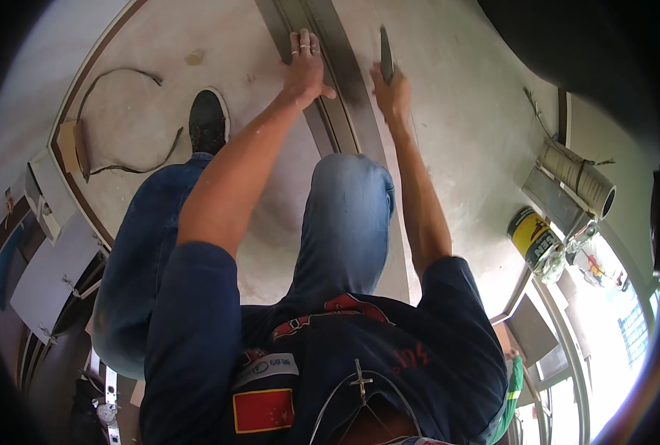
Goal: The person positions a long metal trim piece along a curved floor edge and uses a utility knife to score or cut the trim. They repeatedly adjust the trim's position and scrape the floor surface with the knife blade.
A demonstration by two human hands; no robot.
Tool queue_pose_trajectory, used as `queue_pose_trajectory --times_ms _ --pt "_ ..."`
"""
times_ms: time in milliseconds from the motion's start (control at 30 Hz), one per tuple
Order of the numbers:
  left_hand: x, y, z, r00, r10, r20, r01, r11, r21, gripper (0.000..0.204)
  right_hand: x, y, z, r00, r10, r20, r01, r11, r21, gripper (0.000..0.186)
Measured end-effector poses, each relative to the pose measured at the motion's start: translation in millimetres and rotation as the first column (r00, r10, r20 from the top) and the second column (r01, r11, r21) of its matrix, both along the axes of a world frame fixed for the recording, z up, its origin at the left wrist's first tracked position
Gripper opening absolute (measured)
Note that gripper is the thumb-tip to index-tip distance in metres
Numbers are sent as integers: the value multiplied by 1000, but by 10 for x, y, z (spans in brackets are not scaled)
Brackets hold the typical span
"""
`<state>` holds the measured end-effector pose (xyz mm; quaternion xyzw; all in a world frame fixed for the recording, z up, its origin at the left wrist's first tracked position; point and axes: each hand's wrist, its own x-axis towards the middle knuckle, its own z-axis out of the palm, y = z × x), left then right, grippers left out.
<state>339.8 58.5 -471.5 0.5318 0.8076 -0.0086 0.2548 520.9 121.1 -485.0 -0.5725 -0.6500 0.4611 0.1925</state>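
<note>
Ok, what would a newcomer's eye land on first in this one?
Probably the right hand at upper centre, holding a thin grey blade that points toward the top edge. Left of it, the left hand rests on a long, grooved grey strip. A cylindrical yellow-and-black can stands out at the right.

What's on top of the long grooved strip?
The left hand is spread on the grooved strip. The part beneath the palm is covered. The knee hides its nearer stretch; whether they touch can't be told.
</note>
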Motion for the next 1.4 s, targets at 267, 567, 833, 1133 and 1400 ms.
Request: queue_pose_trajectory --times_ms 267,567,833,1133,1400 --pt "5 -39 -284 993 -99 -64 104 991 88 137 1180 -2255 302 999 -42 15 45 955 -295 25" --pt "-14 -289 -666 923 -274 -269 316 940 127 115 1147 -2746 -451 954 -109 280 137 987 -83 20" --pt "669 -1232 -856 936 -350 -44 349 901 259 103 1175 -2861 -458 955 -143 260 189 969 -162 20" --pt "1150 -1252 -538 957 -258 -133 275 952 136 125 1226 -2771 -300 977 -88 195 112 987 -115 22" --pt "1246 -1185 -320 984 -168 -58 175 977 126 128 1395 -2226 95 997 -19 70 29 990 -136 24"
